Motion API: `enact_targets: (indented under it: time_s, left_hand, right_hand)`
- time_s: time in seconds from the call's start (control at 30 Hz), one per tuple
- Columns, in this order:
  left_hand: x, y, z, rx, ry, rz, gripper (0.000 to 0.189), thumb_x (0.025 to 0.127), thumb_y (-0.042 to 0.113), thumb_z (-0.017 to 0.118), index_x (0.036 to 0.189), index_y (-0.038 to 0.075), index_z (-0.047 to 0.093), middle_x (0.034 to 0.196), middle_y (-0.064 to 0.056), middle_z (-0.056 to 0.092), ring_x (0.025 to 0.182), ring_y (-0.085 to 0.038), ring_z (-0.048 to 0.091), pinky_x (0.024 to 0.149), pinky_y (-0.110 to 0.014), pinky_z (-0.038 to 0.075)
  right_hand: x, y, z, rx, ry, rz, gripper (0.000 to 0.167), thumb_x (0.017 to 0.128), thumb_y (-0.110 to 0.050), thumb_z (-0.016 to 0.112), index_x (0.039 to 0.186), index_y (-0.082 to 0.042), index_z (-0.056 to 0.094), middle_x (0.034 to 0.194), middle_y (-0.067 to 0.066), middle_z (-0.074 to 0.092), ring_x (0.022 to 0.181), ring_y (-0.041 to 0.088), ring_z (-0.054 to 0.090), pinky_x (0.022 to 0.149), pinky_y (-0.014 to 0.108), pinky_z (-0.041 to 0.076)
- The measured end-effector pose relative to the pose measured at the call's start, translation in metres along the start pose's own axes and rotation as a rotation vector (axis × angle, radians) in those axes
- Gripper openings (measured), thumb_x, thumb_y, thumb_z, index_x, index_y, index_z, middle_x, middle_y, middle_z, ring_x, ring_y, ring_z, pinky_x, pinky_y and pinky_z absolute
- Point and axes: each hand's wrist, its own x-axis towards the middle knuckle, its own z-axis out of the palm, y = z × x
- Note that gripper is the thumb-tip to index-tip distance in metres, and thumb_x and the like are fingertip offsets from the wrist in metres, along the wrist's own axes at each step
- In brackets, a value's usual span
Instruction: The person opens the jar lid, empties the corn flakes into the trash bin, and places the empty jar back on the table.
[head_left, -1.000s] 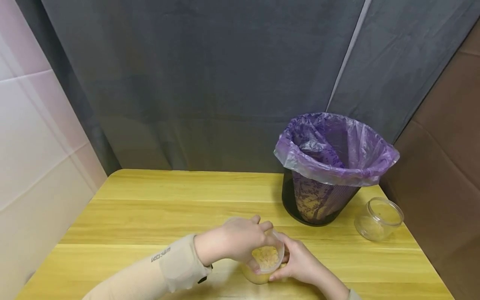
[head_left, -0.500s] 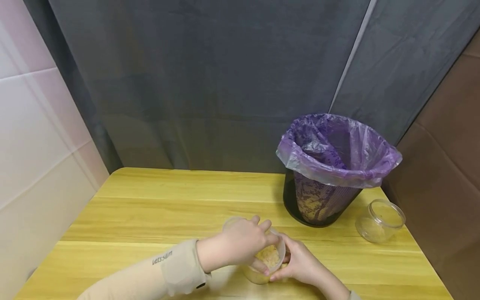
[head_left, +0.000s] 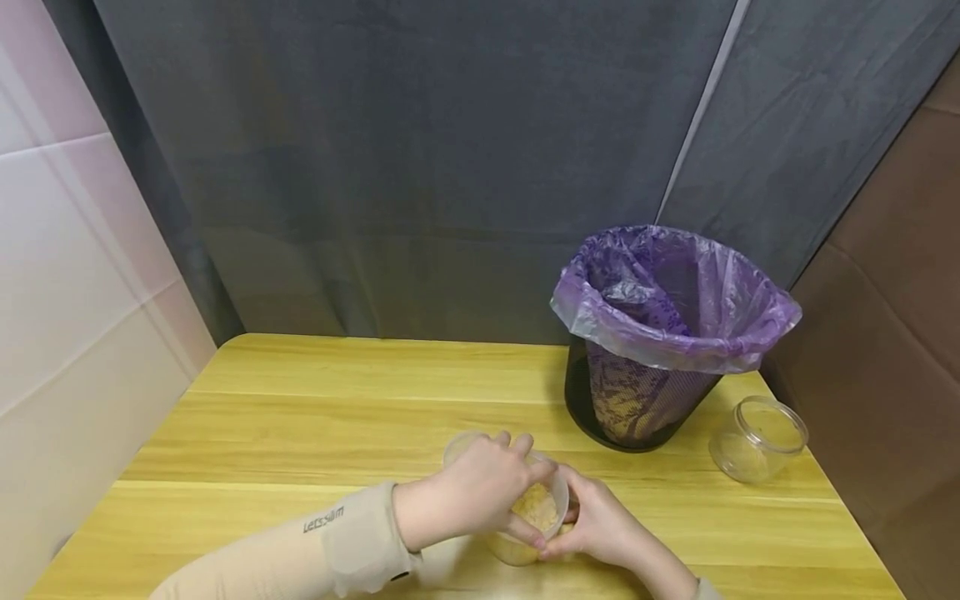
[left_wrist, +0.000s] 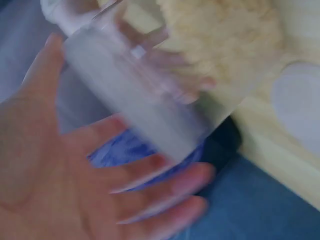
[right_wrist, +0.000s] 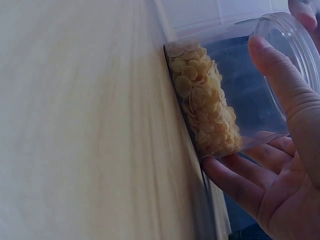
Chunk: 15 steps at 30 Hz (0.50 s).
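Observation:
A clear jar [right_wrist: 250, 80] with yellowish flakes [right_wrist: 200, 100] in its lower part stands at the near edge of the head view. My right hand [head_left: 600, 525] grips its side; in the right wrist view the thumb lies up along the wall, fingers round the base. Over the top, my left hand [head_left: 487, 492] spans the clear lid [left_wrist: 135, 95], thumb at the near edge and fingers toward the far edge. Blur softens the left wrist view, where those fingers look spread around the lid band. Behind the left hand lies a translucent round disc [head_left: 459, 446], partly hidden.
A black mesh bin [head_left: 581, 400] lined with a purple bag [head_left: 675, 354] stands at the back right. Beside it, near the right table edge, is another clear jar [head_left: 757, 442], with no lid on. A grey curtain [head_left: 412, 167] hangs behind the wooden table [head_left: 315, 417].
My left thumb has slid right along the near edge of the lid while the fingers shifted slightly left, turning counterclockwise. The right hand keeps its hold on the jar.

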Motion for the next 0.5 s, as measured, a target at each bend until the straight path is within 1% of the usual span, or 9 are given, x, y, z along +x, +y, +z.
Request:
enact_targets:
  time_s: [0.07,0.1,0.17,0.23,0.33,0.4,0.5]
  left_hand:
    - [-0.002,-0.004,-0.005,-0.071,-0.069,-0.021,0.094,0.058,0.084,0.059,0.138,0.036,0.048,0.119,-0.002,0.057,0.092,-0.023,0.06,0.067,-0.034,0.052]
    - [-0.003,-0.006,-0.008,-0.111,-0.102,-0.021,0.097,0.058,0.082,0.063,0.142,0.037,0.043,0.128,-0.004,0.054,0.1,-0.026,0.059,0.075,-0.038,0.052]
    - [-0.004,-0.011,-0.014,-0.185,-0.138,0.011,0.1,0.058,0.074,0.072,0.145,0.038,0.038,0.142,-0.007,0.045,0.113,-0.031,0.054,0.088,-0.045,0.048]
    - [-0.005,-0.014,-0.019,-0.224,-0.144,0.07,0.102,0.057,0.068,0.078,0.146,0.038,0.037,0.149,-0.006,0.037,0.123,-0.033,0.047,0.095,-0.049,0.043]
    - [-0.006,-0.017,-0.023,-0.22,-0.13,0.15,0.102,0.058,0.061,0.082,0.146,0.039,0.037,0.152,-0.002,0.033,0.13,-0.032,0.04,0.098,-0.049,0.04]
    - [-0.006,-0.017,-0.025,-0.191,-0.127,0.184,0.102,0.057,0.06,0.083,0.145,0.039,0.037,0.152,0.001,0.031,0.132,-0.031,0.038,0.099,-0.048,0.039]
    - [-0.006,-0.016,-0.025,-0.155,-0.141,0.22,0.102,0.056,0.059,0.083,0.145,0.042,0.037,0.153,0.006,0.029,0.134,-0.031,0.035,0.101,-0.048,0.038]
  right_hand:
    - [0.0,0.0,0.0,-0.001,-0.001,0.005,0.092,0.06,-0.023,0.091,0.137,-0.007,0.045,0.118,0.012,0.059,0.098,0.019,0.063,0.078,0.029,0.054]
    - [0.0,0.001,0.0,-0.003,-0.001,0.008,0.093,0.06,-0.024,0.092,0.138,-0.007,0.044,0.118,0.012,0.059,0.099,0.019,0.063,0.078,0.029,0.054]
    - [0.0,0.001,0.0,-0.014,0.001,0.01,0.093,0.059,-0.025,0.092,0.137,-0.005,0.044,0.119,0.013,0.059,0.098,0.018,0.063,0.078,0.029,0.054]
    - [-0.001,0.002,-0.001,-0.026,0.0,0.008,0.093,0.06,-0.026,0.091,0.137,-0.004,0.044,0.118,0.014,0.059,0.097,0.017,0.064,0.077,0.029,0.054]
    - [-0.002,0.003,-0.001,-0.028,-0.005,0.0,0.092,0.061,-0.026,0.091,0.137,-0.004,0.044,0.119,0.016,0.059,0.095,0.017,0.065,0.076,0.028,0.054]
    - [-0.001,0.003,-0.001,-0.015,-0.015,-0.005,0.092,0.062,-0.025,0.091,0.138,-0.007,0.043,0.121,0.017,0.057,0.096,0.017,0.065,0.076,0.029,0.054]
    - [-0.001,0.003,-0.001,0.011,-0.026,-0.002,0.089,0.062,-0.023,0.091,0.137,-0.009,0.044,0.123,0.016,0.057,0.095,0.017,0.065,0.076,0.03,0.054]
